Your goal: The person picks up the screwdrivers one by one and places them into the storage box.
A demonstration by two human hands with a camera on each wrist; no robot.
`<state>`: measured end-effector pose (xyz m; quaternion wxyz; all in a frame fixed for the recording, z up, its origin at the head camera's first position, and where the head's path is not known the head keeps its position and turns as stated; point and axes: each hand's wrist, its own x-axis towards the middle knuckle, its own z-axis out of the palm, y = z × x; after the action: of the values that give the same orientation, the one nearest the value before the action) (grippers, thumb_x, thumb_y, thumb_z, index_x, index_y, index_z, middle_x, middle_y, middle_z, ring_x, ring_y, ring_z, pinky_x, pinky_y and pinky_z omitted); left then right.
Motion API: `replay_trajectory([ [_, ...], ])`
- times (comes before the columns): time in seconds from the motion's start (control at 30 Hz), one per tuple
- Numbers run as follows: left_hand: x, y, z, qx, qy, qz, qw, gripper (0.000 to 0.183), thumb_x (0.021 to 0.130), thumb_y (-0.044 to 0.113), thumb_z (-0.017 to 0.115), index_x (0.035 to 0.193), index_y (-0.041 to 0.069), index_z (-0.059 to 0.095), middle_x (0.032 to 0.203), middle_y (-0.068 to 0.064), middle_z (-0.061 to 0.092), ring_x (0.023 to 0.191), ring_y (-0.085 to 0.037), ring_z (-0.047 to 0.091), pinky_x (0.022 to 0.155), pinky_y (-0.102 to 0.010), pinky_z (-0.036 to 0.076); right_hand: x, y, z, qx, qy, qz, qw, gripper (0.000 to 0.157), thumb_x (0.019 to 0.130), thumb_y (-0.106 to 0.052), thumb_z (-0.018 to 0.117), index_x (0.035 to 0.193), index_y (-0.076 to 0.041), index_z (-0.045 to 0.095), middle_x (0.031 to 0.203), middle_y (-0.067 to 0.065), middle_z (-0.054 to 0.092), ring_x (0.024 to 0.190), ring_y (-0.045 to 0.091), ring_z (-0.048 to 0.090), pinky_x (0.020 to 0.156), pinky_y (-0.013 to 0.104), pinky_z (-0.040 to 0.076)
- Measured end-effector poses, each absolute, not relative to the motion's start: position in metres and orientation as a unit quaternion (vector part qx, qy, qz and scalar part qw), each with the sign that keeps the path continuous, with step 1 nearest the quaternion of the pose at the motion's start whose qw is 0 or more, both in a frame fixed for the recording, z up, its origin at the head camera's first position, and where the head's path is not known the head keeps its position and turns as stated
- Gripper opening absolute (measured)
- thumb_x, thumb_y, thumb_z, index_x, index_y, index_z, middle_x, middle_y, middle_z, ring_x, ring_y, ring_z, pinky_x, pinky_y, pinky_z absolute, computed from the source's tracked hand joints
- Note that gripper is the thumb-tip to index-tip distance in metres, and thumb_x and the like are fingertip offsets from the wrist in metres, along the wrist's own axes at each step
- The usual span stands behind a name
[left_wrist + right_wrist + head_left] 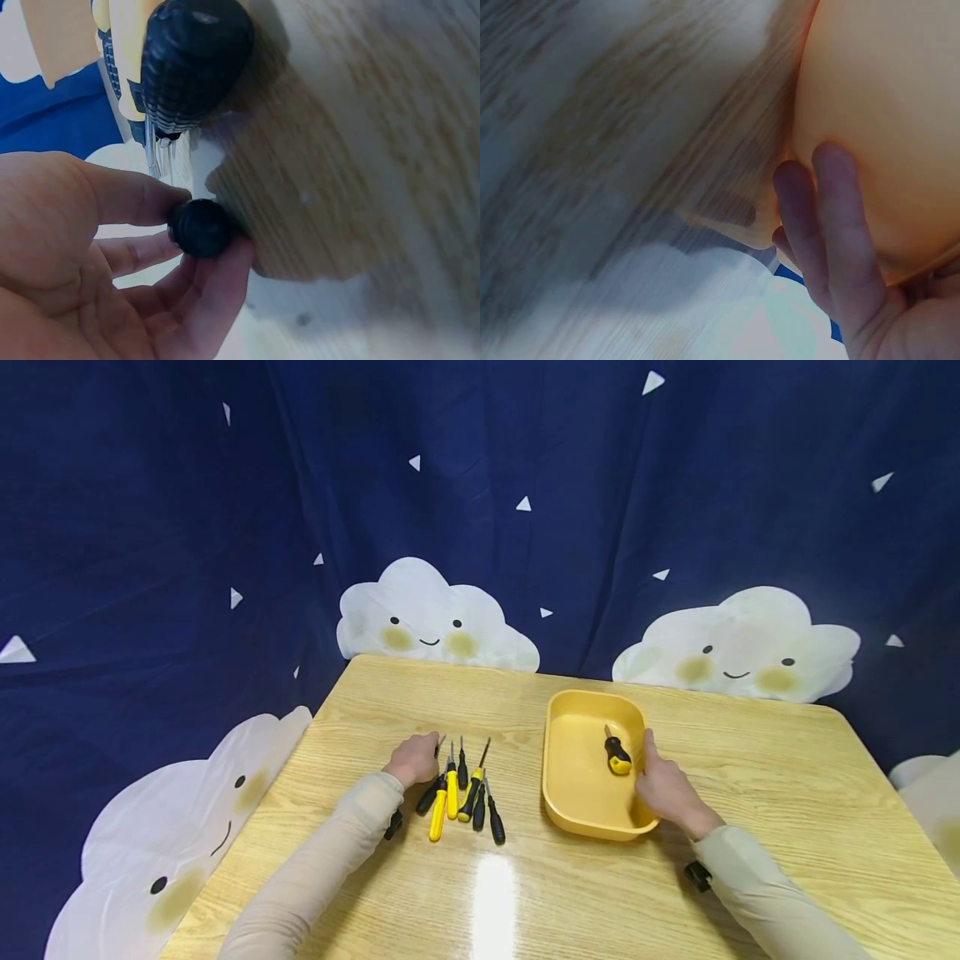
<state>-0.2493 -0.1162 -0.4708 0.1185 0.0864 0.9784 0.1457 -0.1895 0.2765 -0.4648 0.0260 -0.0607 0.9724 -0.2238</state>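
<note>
At the left of the row, my left hand (414, 760) pinches a black-handled screwdriver (201, 228) between thumb and fingers. The left wrist view shows its handle end-on; the head view shows only a bit of its shaft. Beside the hand lie several screwdrivers, among them a yellow one (437, 818), a black-and-yellow one (471, 797) and a black one (497, 825). My right hand (670, 789) grips the right wall of a yellow plastic bin (592, 831), fingers (844, 217) along its outside. Inside the bin lies a stubby black-and-yellow screwdriver (617, 755).
Everything stands on a light wooden table (405, 693) with rounded corners. A dark blue curtain (480, 527) with white clouds and triangles hangs behind the table and at its left. Bright glare lies on the table's front middle.
</note>
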Motion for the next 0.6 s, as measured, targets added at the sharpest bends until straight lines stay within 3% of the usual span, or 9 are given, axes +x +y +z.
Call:
replay_trajectory([
  [0.17,-0.2492,-0.1196,-0.4692,0.083,0.979,0.153,0.108,0.036,0.087,-0.001,0.051,0.123,-0.002,0.052,0.090,-0.017,0.059,0.068,-0.026,0.053,0.052,-0.033,0.041,-0.1888,0.2745,-0.4634,-0.058,0.973,-0.220,0.028,0.072,0.090,-0.004,0.037,0.144,0.010,-0.007,0.087,0.038,0.058,0.060,0.029,0.056,0.057,0.047,0.047],
  [0.3,-0.2492,-0.1229,-0.4673,0.081,0.978,0.163,0.097,0.032,0.087,-0.001,0.049,0.119,-0.003,0.052,0.093,-0.019,0.057,0.072,-0.027,0.053,0.056,-0.037,0.044,-0.1891,0.2741,-0.4622,-0.057,0.974,-0.219,0.028,0.072,0.089,-0.005,0.037,0.144,0.011,-0.007,0.083,0.036,0.058,0.059,0.028,0.055,0.056,0.046,0.047],
  [0.6,-0.2504,-0.1257,-0.4607,0.054,0.970,0.210,0.111,0.037,0.091,0.004,0.046,0.127,-0.004,0.045,0.104,-0.022,0.053,0.072,-0.028,0.051,0.054,-0.034,0.041,-0.1889,0.2728,-0.4617,-0.054,0.974,-0.219,0.030,0.071,0.090,-0.004,0.038,0.144,0.011,-0.005,0.081,0.036,0.057,0.060,0.029,0.055,0.056,0.046,0.047],
])
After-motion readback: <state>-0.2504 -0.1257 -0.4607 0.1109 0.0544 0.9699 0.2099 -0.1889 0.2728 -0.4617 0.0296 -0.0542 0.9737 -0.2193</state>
